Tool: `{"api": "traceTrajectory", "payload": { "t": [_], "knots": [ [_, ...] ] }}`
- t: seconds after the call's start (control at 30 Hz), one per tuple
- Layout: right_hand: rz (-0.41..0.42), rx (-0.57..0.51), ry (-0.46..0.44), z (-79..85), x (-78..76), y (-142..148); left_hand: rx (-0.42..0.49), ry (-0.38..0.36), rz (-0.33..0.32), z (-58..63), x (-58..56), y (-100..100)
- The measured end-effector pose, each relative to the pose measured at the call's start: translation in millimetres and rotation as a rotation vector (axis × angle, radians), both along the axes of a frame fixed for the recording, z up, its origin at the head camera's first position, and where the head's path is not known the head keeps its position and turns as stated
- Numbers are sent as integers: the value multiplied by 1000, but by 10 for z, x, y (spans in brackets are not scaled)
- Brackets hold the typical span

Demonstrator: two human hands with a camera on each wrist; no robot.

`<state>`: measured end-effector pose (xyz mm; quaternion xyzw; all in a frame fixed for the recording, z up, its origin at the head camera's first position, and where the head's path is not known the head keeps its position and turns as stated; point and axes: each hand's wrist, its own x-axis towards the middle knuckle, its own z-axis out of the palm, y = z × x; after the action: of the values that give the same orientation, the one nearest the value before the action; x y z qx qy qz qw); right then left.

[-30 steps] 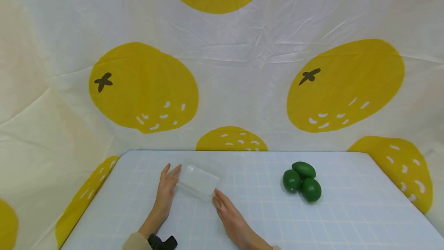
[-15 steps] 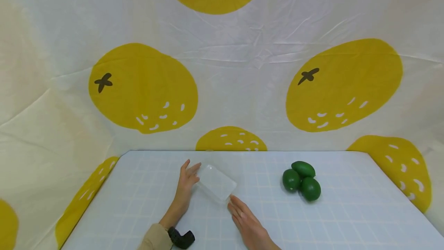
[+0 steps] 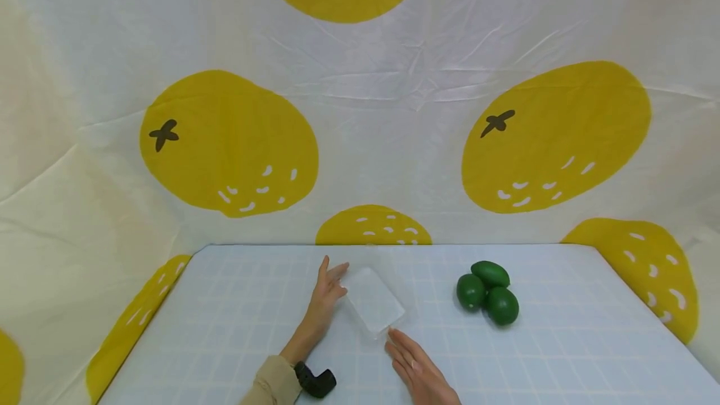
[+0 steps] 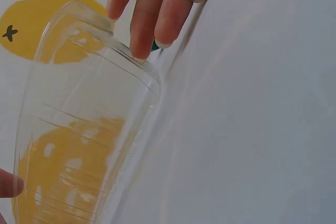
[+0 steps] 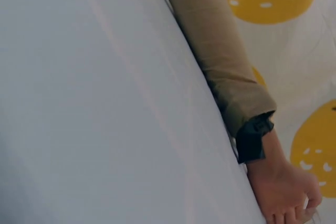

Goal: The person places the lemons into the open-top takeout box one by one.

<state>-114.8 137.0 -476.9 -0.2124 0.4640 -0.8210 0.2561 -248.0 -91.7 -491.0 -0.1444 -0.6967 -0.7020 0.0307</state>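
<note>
Two hands brace one tub (image 3: 371,300), neither gripping: left hand (image 3: 322,305) extended along its left side, right hand (image 3: 417,367) straight-fingered at its near corner. The tub has shifted right and turned on the table (image 3: 574,336), nearer three unmoved green fruits (image 3: 496,300). Judgement: repositioning in progress; completion unconfirmed.

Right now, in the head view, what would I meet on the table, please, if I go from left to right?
Beige sleeve, left hand, clear container, right hand, cluster of three green fruits.
</note>
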Motion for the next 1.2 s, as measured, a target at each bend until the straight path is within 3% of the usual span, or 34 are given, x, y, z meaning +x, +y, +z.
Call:
{"api": "traceTrajectory", "payload": {
  "t": [0.23, 0.47, 0.6, 0.7, 0.93, 1.2],
  "knots": [
    [41, -26, 65, -31, -12, 17, -10, -20, -51, -36, -51, 99],
    [27, 40, 17, -38, -2, -12, -326, -25, -36, -32, -6, 135],
    [-36, 81, -48, -47, -9, -33, -419, 2, -43, -33, 24, 152],
    [-77, 115, -97, -51, -27, -39, -439, 12, -40, -33, 34, 176],
    [-78, 93, -52, -91, -67, -18, -453, 8, -39, -35, 60, 235],
    [-136, 82, -91, -120, -47, -49, -442, 46, -53, -23, 96, 225]
  ]
}}
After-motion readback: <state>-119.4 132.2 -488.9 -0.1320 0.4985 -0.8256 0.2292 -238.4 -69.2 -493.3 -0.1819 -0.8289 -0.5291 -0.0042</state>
